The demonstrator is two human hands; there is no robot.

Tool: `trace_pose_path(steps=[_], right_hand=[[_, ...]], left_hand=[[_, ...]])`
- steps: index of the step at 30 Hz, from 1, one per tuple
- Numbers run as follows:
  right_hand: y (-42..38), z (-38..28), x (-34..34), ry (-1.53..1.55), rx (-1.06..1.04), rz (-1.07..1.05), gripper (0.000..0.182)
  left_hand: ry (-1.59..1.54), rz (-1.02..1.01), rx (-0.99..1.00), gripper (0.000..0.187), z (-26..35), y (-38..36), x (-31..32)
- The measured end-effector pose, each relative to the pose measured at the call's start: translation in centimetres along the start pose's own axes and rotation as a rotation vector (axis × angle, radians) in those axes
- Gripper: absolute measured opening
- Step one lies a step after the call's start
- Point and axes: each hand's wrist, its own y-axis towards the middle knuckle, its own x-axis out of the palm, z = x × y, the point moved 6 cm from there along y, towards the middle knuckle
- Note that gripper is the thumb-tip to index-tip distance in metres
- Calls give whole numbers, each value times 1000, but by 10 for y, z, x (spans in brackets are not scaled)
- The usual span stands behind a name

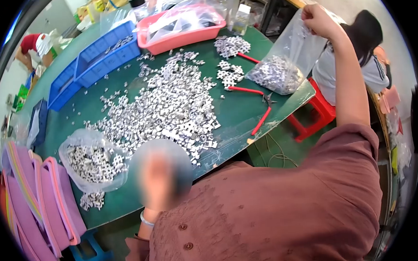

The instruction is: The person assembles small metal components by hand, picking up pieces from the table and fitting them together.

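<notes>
My right hand (320, 22) is raised at the upper right, its fingers closed on the top of a clear plastic bag (303, 42). Small silvery metal pieces fill the bottom of that bag, which rests at the table's right edge. My left hand (157, 179) lies over the near edge of the table, below a wide heap of loose metal pieces (166, 102). A round blur covers the left hand, so its fingers cannot be made out. Beside it on the left is an open plastic bag (93, 163) of similar pieces.
Red-handled pliers (268, 100) lie by the filled bag, near small piles of pieces (231, 46). Blue bins (105, 55) and a pink basin (181, 38) line the far side. A purple bag (44, 198) stands left. Another person sits on a red stool (318, 111).
</notes>
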Motion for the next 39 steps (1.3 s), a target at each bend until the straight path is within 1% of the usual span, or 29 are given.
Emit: trace_pose_path(steps=[1,2,3,4,5,7,8,9,11,12,14,15,17,20,23,26,27,28,29,31,32,34,37,39], right_hand=[[0,-3,2,-95,-13,4,7],[-2,-6,0,-239,-95,45,8],[-5,-14,-2,-382,-177,89,9],[-9,-22,-4,-371,-104,47,10],[-12,-26,-5,-385,-176,67,9],[-11,-20,-11,-388,-82,80,10],[-12,-17,-12,-391,-58,81,10],[-12,-13,-13,-394,-35,84,11],[-13,-15,-9,-394,-74,17,11],[-14,-18,-5,-390,-136,-53,10],[-11,-16,0,-238,-115,-129,10],[-10,-14,2,-162,-101,-166,10],[-4,-9,0,-148,-135,-142,12],[-3,-9,6,-112,-144,-187,18],[-6,-9,6,102,-90,-169,28],[-7,-9,4,117,-148,-311,33],[-13,-14,2,45,-198,-352,32],[-16,-8,5,-42,-146,-468,29],[-25,-10,4,-15,-133,-337,21],[-19,-3,10,56,-102,-412,16],[-22,-6,6,25,-150,-363,16],[-39,-39,-4,-36,-245,-265,16],[-65,-66,-11,-81,-443,-146,14],[-73,-59,-12,14,-450,-123,13]], left_hand=[[-144,40,-65,25,-3,-1,-1],[-43,112,78,22,-4,-3,-1],[-145,91,23,22,-14,-4,-1],[-249,72,-28,23,-23,-4,-1],[-354,51,-80,24,-28,-4,-1],[-215,146,-20,11,-22,2,-7],[-301,227,-25,3,-14,4,-9],[-281,222,-17,3,-14,5,-9],[-237,211,-1,4,-17,5,-9],[-255,207,-17,4,-21,4,-8],[-293,200,-48,5,-29,4,-6],[-220,193,1,5,-25,5,-8],[-76,177,99,5,-14,7,-11],[-268,191,12,5,-6,11,-13],[-303,190,-15,5,-5,11,-13],[-331,182,-14,5,-6,11,-13],[-334,181,-18,5,-6,11,-13],[-337,179,-22,5,-6,11,-13],[-341,178,-25,5,-5,11,-13],[-323,175,-8,5,-6,11,-13],[-314,171,-11,5,-6,12,-12],[-302,169,-3,6,-3,13,-11],[-343,171,-31,6,-2,14,-10],[-338,166,-27,5,0,14,-11]])
